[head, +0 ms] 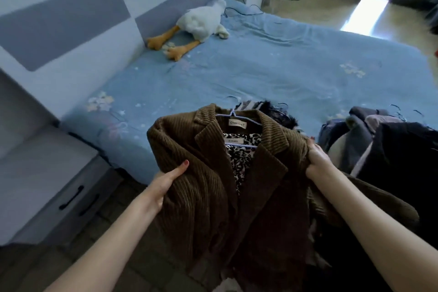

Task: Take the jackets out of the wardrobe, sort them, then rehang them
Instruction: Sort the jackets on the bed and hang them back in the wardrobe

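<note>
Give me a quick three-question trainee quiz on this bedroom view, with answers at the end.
1. True or false: the brown corduroy jacket has its hanger in it.
2. Which hand holds the jacket's shoulder next to the pile of dark clothes?
3. Multiple choice: the plush goose lies on A) the floor, B) the bed, C) the nightstand.

Key: 1 true. 2 the right hand; the left hand grips the other side. 3 B.

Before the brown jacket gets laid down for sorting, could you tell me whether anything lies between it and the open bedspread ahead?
Yes: a dark fur-trimmed garment lies on the bed just beyond the brown corduroy jacket; the sheet past it is bare.
</note>
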